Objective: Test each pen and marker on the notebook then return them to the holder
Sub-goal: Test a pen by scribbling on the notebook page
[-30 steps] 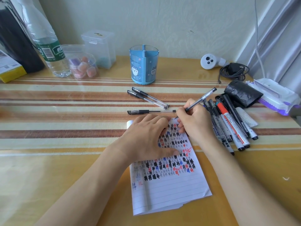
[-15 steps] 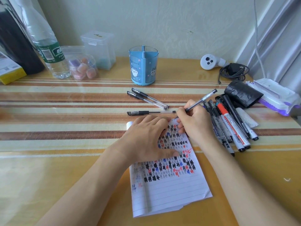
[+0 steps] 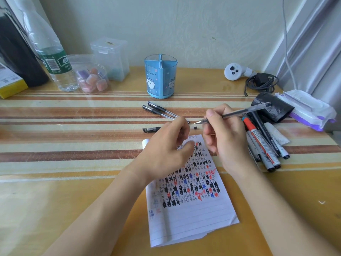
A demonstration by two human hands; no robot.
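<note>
1. Now the testing step is in hand. The right hand point(image 3: 227, 139) has its grip clamped on a clear pen point(image 3: 241, 112), pinched close to the bare tip. The tip points toward 9 o'clock and hangs off the paper, just past the top edge of the notebook point(image 3: 191, 215).
2. The left hand point(image 3: 164, 154) hovers over that top edge with its fingers curled. I cannot tell whether its grip holds a cap or nothing.
3. The notebook lies at 6 o'clock on the desk point(image 3: 55, 200). Its upper lines are crowded with black, blue and red hash marks, and its lower lines are bare.
4. The blue holder point(image 3: 160, 78) stands at 12 o'clock, well apart from the notebook, and no pen shows in it. Two pens point(image 3: 160, 110) and a single capped pen point(image 3: 150, 129) lie between them. A pile of markers point(image 3: 262, 145) sits at 3 o'clock.
5. Most of the task looks undone. The next move probably calls for closing the tip, though no loose cap is visible. The pen then goes up to 12 o'clock and drops upright into one compartment of the holder.
</note>
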